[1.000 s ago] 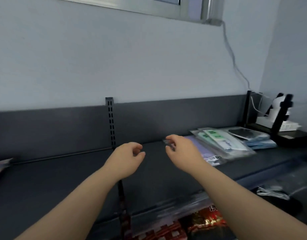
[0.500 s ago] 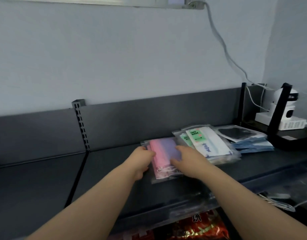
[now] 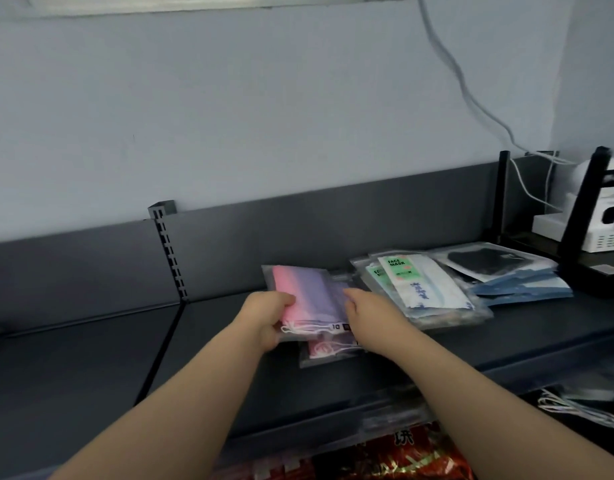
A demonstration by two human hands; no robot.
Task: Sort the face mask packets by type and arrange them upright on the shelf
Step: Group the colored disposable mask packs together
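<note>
A clear packet of pink and purple masks (image 3: 309, 296) is tilted up off the dark shelf (image 3: 229, 375). My left hand (image 3: 267, 317) grips its left edge, thumb on top. My right hand (image 3: 371, 310) holds its right side. A second pink packet (image 3: 328, 351) lies flat beneath it. Just to the right lies a stack of green-labelled "FACE MASK" packets (image 3: 420, 289). Further right sit a black mask packet (image 3: 485, 263) and blue mask packets (image 3: 520, 289), all lying flat.
A slotted upright (image 3: 168, 251) divides the shelf's back panel. At the far right a black rack (image 3: 582, 216) holds a white camera (image 3: 610, 213) with cables. Red packages (image 3: 395, 459) fill the shelf below.
The view swung right and closer to the packets. Both hands reached the pink and purple packet, took hold of it and lifted its top packet off the one beneath.
</note>
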